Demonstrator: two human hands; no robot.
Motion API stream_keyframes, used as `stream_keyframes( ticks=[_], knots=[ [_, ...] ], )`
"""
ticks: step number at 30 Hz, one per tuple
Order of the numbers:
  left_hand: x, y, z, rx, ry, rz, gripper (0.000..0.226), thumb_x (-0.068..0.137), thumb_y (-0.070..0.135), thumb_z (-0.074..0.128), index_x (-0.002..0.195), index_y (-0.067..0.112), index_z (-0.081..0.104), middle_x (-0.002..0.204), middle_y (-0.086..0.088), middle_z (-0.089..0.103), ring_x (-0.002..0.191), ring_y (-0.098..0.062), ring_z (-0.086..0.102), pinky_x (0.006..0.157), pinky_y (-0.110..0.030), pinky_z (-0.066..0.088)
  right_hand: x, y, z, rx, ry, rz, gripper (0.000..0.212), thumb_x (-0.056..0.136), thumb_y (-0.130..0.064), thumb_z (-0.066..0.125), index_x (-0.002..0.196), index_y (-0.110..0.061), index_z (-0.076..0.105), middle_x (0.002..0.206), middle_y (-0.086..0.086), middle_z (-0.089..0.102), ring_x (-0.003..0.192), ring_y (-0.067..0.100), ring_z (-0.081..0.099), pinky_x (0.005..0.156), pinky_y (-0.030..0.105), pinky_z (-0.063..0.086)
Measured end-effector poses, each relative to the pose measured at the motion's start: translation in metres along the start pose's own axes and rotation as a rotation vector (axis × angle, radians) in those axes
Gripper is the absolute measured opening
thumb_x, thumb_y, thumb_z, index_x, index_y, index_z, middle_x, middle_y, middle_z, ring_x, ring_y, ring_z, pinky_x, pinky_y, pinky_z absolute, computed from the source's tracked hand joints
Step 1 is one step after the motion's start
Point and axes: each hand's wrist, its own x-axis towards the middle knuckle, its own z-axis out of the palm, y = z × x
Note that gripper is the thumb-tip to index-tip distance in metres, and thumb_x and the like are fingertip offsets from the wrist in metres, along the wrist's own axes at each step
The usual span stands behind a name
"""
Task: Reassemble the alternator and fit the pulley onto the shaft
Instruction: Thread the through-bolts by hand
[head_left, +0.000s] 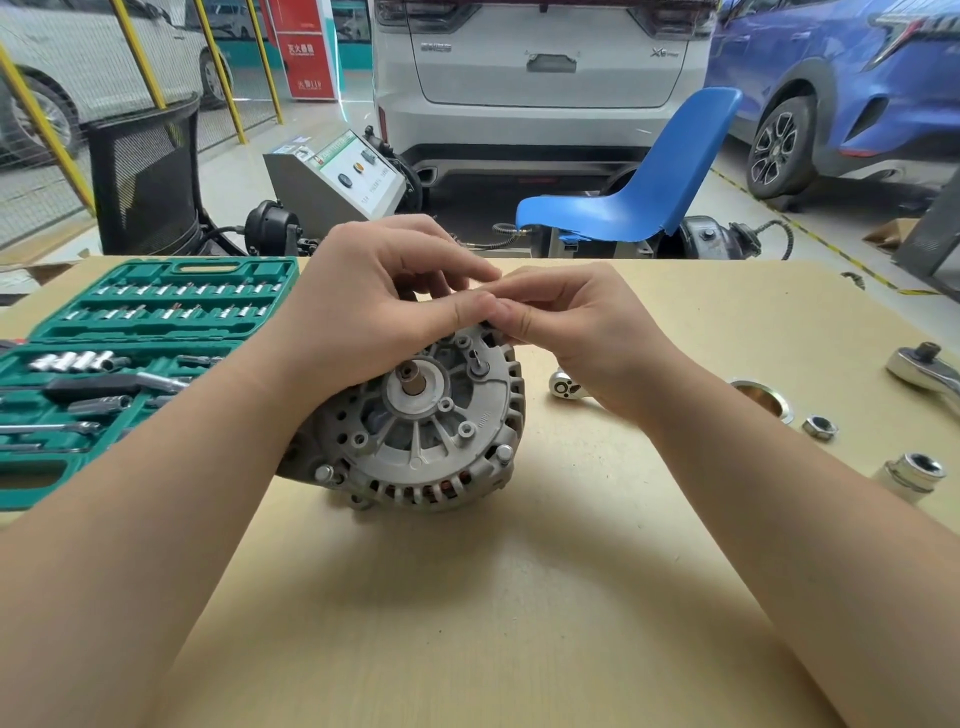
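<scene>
Right hand (566, 332): fingers curled, tips pinched at the upper rim of the alternator (426, 426); probably starting a small fastener there, though the part itself hidden.
Left hand (374, 312): draped over the housing's upper left, thumb meeting the right fingertips; likely bracing the body and guiding the same spot; an actual grip on anything impossible to tell.
Alternator: lying mid-table, rear end tilted toward the camera, bare shaft (414, 383) showing in the centre; tilted so the bolt holes face up for access.
Pulley (761, 397): probably the brassy ring well to the right, not yet fitted.
Nut (820, 427): just beside it, set out for later.
Socket (911, 475): near the nut.
Ratchet (927, 371): at the far right, within reach.
Socket set (119, 358): open on the left.
</scene>
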Motion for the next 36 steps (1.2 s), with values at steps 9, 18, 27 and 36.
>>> stream_keyframes(
  ticks=[9,18,27,36],
  knots=[
    [0.0023,-0.0014,0.0019,0.039,0.018,0.004,0.012,0.091,0.021,0.086,0.103,0.024,0.086,0.097,0.007,0.076,0.092,-0.012,0.072,0.079,-0.025,0.057,-0.0019,0.0005,-0.0019,0.006,-0.028,0.013,0.028,0.097,-0.007,0.072,0.125,-0.003,0.074,0.112,0.012,0.079,0.103,0.029,0.074,0.089,0.04,0.059],
    [-0.0001,-0.0012,0.0031,0.015,0.061,-0.014,0.019,0.087,0.036,0.087,0.1,0.022,0.085,0.088,0.007,0.077,0.081,-0.013,0.073,0.071,-0.024,0.059,-0.0029,-0.0022,-0.0009,-0.022,0.006,0.015,0.023,0.095,-0.008,0.074,0.117,0.0,0.076,0.107,0.018,0.079,0.102,0.034,0.074,0.093,0.049,0.06],
    [-0.0008,-0.0015,0.0021,-0.029,0.028,-0.024,0.021,0.089,0.03,0.088,0.108,0.023,0.084,0.092,0.007,0.079,0.085,-0.017,0.077,0.075,-0.033,0.064,-0.0019,-0.0012,-0.0005,-0.06,0.019,0.021,0.02,0.097,-0.012,0.073,0.115,-0.007,0.079,0.103,0.011,0.08,0.098,0.028,0.075,0.087,0.044,0.061],
    [0.003,0.0008,0.0022,0.062,0.01,-0.005,0.014,0.092,0.019,0.084,0.105,0.022,0.086,0.096,0.007,0.075,0.089,-0.009,0.07,0.076,-0.018,0.052,-0.0039,-0.0028,-0.0015,-0.033,-0.009,0.028,0.025,0.1,-0.008,0.068,0.124,-0.006,0.075,0.112,0.012,0.079,0.102,0.023,0.074,0.088,0.04,0.06]
  ],
)
